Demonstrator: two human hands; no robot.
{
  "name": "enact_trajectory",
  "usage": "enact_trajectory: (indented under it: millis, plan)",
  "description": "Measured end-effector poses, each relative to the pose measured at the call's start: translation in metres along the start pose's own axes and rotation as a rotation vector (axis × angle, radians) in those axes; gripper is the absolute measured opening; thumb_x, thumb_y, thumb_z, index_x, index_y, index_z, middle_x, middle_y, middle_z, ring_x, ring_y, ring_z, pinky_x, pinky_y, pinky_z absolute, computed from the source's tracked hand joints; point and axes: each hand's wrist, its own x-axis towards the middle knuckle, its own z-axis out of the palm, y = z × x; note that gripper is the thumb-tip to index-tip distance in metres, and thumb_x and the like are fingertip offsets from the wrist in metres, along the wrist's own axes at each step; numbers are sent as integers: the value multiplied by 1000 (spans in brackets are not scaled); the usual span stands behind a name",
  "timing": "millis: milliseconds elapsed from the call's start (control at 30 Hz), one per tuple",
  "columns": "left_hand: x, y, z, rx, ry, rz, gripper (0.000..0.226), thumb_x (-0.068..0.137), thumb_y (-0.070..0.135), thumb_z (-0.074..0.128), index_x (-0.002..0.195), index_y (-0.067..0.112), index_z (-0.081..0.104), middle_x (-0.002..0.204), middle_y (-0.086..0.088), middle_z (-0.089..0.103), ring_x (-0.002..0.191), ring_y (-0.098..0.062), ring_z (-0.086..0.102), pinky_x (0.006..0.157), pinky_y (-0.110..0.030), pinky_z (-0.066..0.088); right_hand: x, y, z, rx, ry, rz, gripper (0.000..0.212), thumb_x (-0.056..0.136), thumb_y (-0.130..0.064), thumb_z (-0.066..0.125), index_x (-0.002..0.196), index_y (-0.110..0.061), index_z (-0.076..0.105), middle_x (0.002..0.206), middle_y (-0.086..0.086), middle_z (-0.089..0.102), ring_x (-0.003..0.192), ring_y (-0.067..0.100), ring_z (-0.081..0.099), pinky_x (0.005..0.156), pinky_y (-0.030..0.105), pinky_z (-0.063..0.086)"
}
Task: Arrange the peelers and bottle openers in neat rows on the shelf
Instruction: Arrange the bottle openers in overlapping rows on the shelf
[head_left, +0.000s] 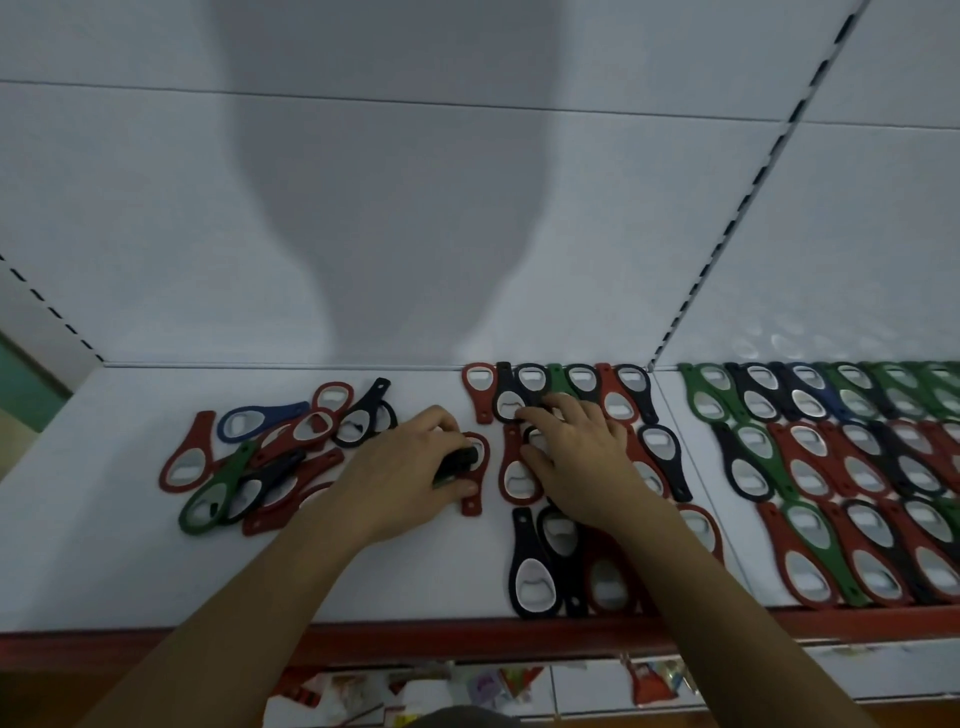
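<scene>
On the white shelf (130, 571) a loose pile of bottle openers (270, 462) in red, green, blue and black lies at the left. My left hand (410, 473) grips a black opener (460, 462) over a red opener (475, 483) near the shelf's middle. To its right, my right hand (576, 457) lies with its fingers spread on a black opener (511, 402) in the partly laid rows (561, 395). A red opener (514, 467) sits just under its fingers. More openers (535, 571) lie near the front edge.
Neat rows of openers (841, 467) fill the neighbouring shelf section on the right. A slotted upright (748, 208) divides the white back wall. The red shelf lip (467, 639) runs along the front, with packaged goods (654, 680) on the level below.
</scene>
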Motion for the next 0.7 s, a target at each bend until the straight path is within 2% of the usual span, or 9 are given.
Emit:
enact_trajectory:
  millis: [100,200,467,567,633,700]
  plan:
    - [2,3,4,5,4,-18,44,93,52,66,133,32,61,127,18,44,95,-8,59,76,-25,54,-1,1,2,-13,22,-16,46,100,-45,49,145,-38,43,151,-5,37,140,24,30,112,54,28]
    - [5,7,9,4,20,-29,45,93,53,65,133,33,60,126,19,42,88,-6,57,65,-14,41,-1,2,2,-10,30,-19,46,99,-45,49,144,-38,44,151,-4,38,140,24,31,111,54,28]
    - [10,14,13,-4,50,-53,43,95,48,65,134,30,60,128,15,44,90,-9,59,70,-20,45,-2,2,2,-38,29,-19,46,100,-46,45,145,-39,42,152,-2,37,141,25,31,112,54,29]
    - [10,16,9,-42,51,-56,41,95,45,66,132,28,61,127,14,48,99,-9,59,80,-24,51,-2,1,2,-37,29,-22,46,101,-46,46,145,-39,42,152,-2,38,141,25,31,111,54,29]
    - [9,17,5,-150,89,-66,39,95,36,66,132,27,61,123,13,51,99,-3,57,84,-18,48,-3,0,-1,-31,18,-21,46,101,-45,46,146,-39,41,153,-2,37,141,25,30,112,54,27]
    - [5,18,1,-463,135,-112,41,91,23,61,131,29,59,119,10,56,91,5,58,82,-13,44,-5,-2,-4,-20,44,-25,46,101,-42,48,147,-38,41,154,-2,36,142,25,30,111,54,27]
